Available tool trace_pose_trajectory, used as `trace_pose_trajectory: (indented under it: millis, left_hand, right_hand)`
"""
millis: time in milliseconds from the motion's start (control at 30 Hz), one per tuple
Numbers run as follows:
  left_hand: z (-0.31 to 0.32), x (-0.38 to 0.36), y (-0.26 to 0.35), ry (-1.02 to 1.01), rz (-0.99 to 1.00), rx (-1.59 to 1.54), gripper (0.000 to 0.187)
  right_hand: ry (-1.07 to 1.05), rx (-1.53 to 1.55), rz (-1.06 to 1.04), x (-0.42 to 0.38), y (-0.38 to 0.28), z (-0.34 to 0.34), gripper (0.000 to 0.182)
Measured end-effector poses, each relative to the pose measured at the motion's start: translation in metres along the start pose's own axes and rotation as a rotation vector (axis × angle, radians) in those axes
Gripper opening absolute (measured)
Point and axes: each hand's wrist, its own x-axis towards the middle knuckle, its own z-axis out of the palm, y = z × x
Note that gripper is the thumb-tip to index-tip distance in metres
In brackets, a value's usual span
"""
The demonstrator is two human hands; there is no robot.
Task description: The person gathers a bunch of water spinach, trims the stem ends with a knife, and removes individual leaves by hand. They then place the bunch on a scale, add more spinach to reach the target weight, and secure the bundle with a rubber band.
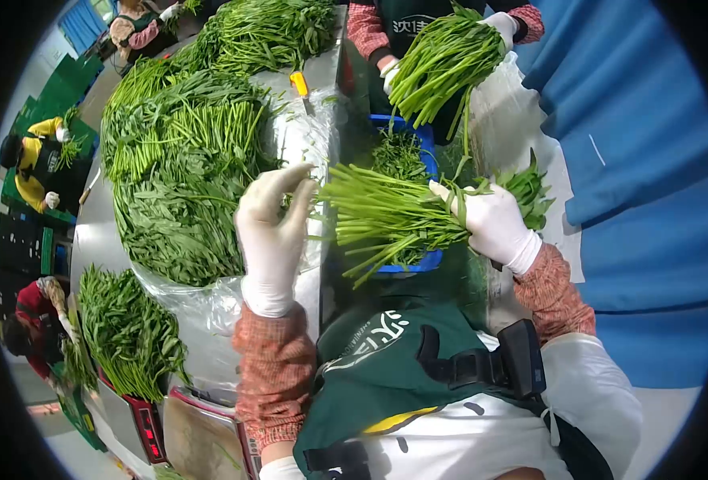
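My right hand (494,224), in a white glove, is closed round a bunch of long-stemmed greens (398,210) that looks like water spinach. Its cut stem ends point left and its leaves stick out beyond the hand on the right. My left hand (274,232), also gloved, is raised just left of the stem ends. Its fingers are curled, with a gap between thumb and forefinger and nothing visible held there. Beneath the bunch stands a blue basket (428,146) with loose green trimmings (398,156) in it, partly covered by the bunch.
Big heaps of greens (186,136) cover the table to the left, beside a yellow-handled knife (300,84) on plastic sheeting. Opposite, a co-worker's gloved hands (502,28) hold another bunch (446,68). A scale with red digits (148,432) stands lower left. Blue cloth (642,120) hangs right.
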Motion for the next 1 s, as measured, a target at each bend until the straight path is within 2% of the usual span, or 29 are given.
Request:
trace_pose_trajectory:
  millis: [67,133,167,300,467,500,600,700,733,800,833,933,967,1000]
  left_hand:
    - [0.019,-0.001,0.007,-0.107,0.261,0.396,0.023]
    - [0.037,-0.011,0.019,-0.179,0.267,0.521,0.025]
    - [0.044,-0.016,0.007,-0.23,0.286,0.478,0.022]
    - [0.046,-0.017,0.006,-0.155,0.274,0.46,0.01]
    - [0.052,-0.015,0.011,0.01,0.384,0.663,0.012]
    - [0.052,-0.013,0.009,0.047,0.4,0.692,0.012]
    - [0.023,-0.002,-0.025,0.203,0.3,0.881,0.015]
    - [-0.015,0.01,-0.048,0.251,0.193,0.855,0.012]
    - [-0.023,0.012,-0.047,0.165,0.146,0.852,0.013]
    - [-0.018,0.018,-0.044,0.121,0.212,0.962,0.024]
    - [-0.017,0.017,-0.037,0.068,0.159,1.049,0.035]
    - [-0.024,0.023,-0.037,0.018,0.253,0.846,0.026]
    - [-0.026,0.025,-0.038,0.016,0.279,0.809,0.015]
    - [-0.026,0.025,-0.036,0.008,0.279,0.767,0.013]
  right_hand:
    - [-0.033,-0.008,-0.013,0.005,-0.001,-0.004,0.071]
    - [-0.041,-0.044,-0.03,0.008,-0.004,-0.008,0.072]
    - [-0.033,-0.077,-0.04,0.009,-0.006,-0.011,0.072]
    - [0.001,-0.118,-0.047,0.005,-0.003,-0.012,0.071]
    - [-0.015,-0.142,-0.019,0.006,-0.013,-0.019,0.07]
    - [0.043,-0.13,-0.041,0.009,-0.014,-0.023,0.069]
    - [-0.047,-0.248,-0.032,0.001,-0.007,-0.02,0.07]
    - [0.006,-0.309,-0.046,-0.005,0.005,-0.024,0.071]
    - [0.022,-0.349,-0.057,-0.006,0.008,-0.024,0.071]
    - [0.067,-0.356,-0.062,-0.005,0.013,-0.026,0.069]
    - [0.082,-0.348,-0.063,-0.004,0.016,-0.027,0.069]
    - [0.081,-0.392,-0.068,-0.003,0.021,-0.034,0.068]
    - [0.081,-0.407,-0.071,-0.002,0.022,-0.037,0.068]
    - [0.079,-0.42,-0.077,-0.001,0.023,-0.039,0.068]
